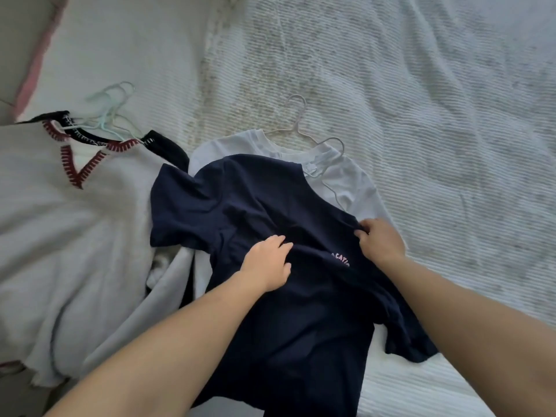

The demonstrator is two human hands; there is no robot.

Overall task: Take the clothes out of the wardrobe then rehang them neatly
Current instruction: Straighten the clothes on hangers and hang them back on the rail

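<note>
A navy T-shirt (240, 203) with pink lettering lies crumpled on the bed, on top of a white T-shirt (355, 176). My left hand (267, 263) rests on the navy fabric with fingers curled into a fold. My right hand (380, 239) pinches the navy shirt's upper edge. A thin white wire hanger (296, 127) sits in the white T-shirt's neck, and a second wire hanger (329, 164) lies across that shirt.
A white sweater (60, 224) with a red and navy V-neck trim lies at the left, with pale green and white hangers (111, 115) at its collar. The ribbed white bedspread (421, 100) stretches away to the right. A pink-edged pillow (39, 55) is at top left.
</note>
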